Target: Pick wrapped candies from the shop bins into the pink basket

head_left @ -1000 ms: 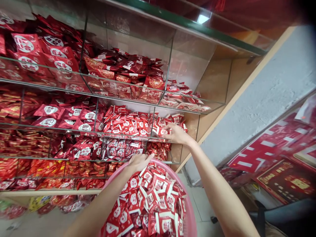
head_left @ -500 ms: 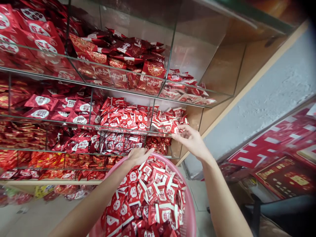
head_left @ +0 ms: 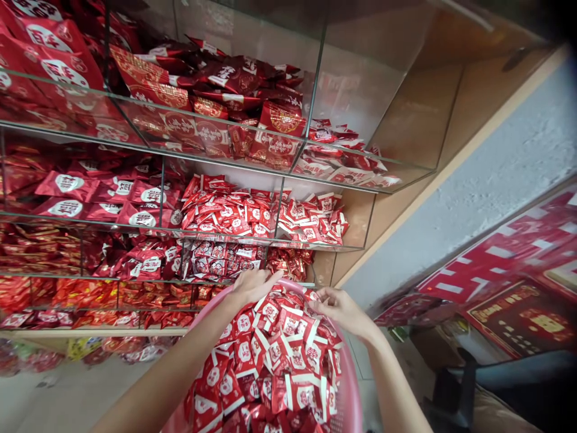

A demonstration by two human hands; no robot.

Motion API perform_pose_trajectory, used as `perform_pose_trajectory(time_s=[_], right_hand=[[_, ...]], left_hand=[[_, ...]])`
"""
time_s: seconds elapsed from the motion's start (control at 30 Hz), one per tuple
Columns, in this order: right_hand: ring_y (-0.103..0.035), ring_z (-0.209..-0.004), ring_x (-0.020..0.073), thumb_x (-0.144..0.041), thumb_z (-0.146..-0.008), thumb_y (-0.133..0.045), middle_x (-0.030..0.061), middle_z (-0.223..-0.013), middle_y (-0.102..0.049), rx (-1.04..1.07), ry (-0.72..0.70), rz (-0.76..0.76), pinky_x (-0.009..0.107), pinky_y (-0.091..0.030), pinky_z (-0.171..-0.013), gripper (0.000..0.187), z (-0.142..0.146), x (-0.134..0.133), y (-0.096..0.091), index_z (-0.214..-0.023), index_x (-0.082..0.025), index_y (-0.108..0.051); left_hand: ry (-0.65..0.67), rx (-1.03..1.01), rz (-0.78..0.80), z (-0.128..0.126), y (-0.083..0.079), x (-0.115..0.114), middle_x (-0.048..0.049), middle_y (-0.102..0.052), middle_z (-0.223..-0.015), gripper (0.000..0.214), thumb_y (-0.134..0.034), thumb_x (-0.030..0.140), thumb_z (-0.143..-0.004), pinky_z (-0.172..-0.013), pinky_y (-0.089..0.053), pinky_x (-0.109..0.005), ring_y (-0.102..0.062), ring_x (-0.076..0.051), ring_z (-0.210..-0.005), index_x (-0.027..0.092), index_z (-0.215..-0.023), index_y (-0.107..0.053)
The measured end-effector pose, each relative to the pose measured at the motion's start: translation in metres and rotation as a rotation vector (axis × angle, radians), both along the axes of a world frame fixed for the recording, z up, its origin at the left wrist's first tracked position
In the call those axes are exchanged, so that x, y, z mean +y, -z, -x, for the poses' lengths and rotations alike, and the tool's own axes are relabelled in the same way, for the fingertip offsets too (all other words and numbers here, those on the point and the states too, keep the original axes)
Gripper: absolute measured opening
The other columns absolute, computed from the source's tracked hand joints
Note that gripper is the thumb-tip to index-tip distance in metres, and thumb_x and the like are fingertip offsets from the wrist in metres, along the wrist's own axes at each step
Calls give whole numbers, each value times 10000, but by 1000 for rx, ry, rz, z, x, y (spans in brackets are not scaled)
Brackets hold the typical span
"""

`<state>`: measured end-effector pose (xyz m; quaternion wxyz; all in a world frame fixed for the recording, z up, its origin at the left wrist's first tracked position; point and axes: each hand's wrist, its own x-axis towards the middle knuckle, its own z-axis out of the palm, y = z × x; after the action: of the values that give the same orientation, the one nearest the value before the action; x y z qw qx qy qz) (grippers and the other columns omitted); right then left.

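A pink basket (head_left: 350, 385) heaped with small red and white candy packets (head_left: 270, 361) is in front of me. My left hand (head_left: 252, 285) grips the basket's far rim, fingers curled over it. My right hand (head_left: 338, 309) is over the packets at the basket's right side, fingers bent and pinching among them. Whether a packet is between those fingers is unclear. Above stands a glass shelf compartment (head_left: 311, 221) holding the same red and white packets.
Glass shelves (head_left: 148, 150) with dividers hold many kinds of red wrapped sweets in several tiers. A wooden side panel (head_left: 406, 138) and a grey wall (head_left: 496, 174) lie to the right. Red printed boxes (head_left: 509, 288) are at the lower right.
My right hand has come down from the glass shelf compartment to the packets in the basket. My left hand has stayed on the basket's rim. The view has tilted slightly.
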<state>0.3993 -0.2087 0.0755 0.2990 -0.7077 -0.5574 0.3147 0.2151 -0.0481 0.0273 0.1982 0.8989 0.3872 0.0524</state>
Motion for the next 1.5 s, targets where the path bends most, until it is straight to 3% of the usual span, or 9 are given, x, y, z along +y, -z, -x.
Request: perform_pose_trajectory(time_s=[0.17, 0.47, 0.63, 1.0, 1.33, 1.5], right_hand=[[-532, -605, 131, -499, -729, -546, 18, -690, -631, -98, -19, 80, 232, -382, -540, 358, -1, -3, 8, -749, -149, -617], [-562, -667, 165, -487, -740, -524, 26, -735, -643, -188, 40, 63, 260, -402, -606, 331, 6, -7, 20, -823, -180, -614], [-570, -830, 208, -535, -701, -547, 67, -915, -602, -306, 119, 3, 305, -417, -727, 412, 6, -10, 27, -929, -200, -620], [-578, -744, 189, -572, -764, -460, 74, -898, -625, -223, 195, -99, 288, -432, -679, 430, 4, -12, 32, -867, -187, -622], [-584, -842, 209, -557, -803, -413, 83, -926, -643, -156, 240, -158, 294, -433, -747, 439, 3, -9, 32, -873, -181, -627], [-583, -817, 198, -526, -811, -425, 79, -902, -641, -173, 230, -205, 297, -430, -748, 399, 3, -9, 23, -863, -180, -615]], left_hand=[[-6, 2, -2, 0, -1, 0, -96, -673, -814, 792, -32, 696, -780, -707, -432, -383, -620, -274, -800, 213, -816, -658], [-8, -12, 2, 2, -1, -1, -94, -672, -803, 775, -60, 697, -782, -720, -427, -356, -619, -256, -804, 205, -800, -658], [6, -21, 11, 3, -2, -2, -92, -670, -803, 784, -57, 706, -775, -727, -420, -348, -614, -249, -803, 200, -792, -657], [10, -12, -13, 3, 3, -1, -81, -670, -796, 777, -38, 702, -775, -727, -429, -367, -615, -251, -801, 215, -788, -644], [9, -14, 18, 3, -1, -1, -85, -670, -796, 768, -55, 696, -782, -741, -426, -364, -618, -254, -814, 205, -787, -645], [12, -15, 22, 3, -2, -2, -88, -672, -796, 777, -44, 694, -783, -739, -426, -375, -619, -261, -806, 202, -784, -646]])
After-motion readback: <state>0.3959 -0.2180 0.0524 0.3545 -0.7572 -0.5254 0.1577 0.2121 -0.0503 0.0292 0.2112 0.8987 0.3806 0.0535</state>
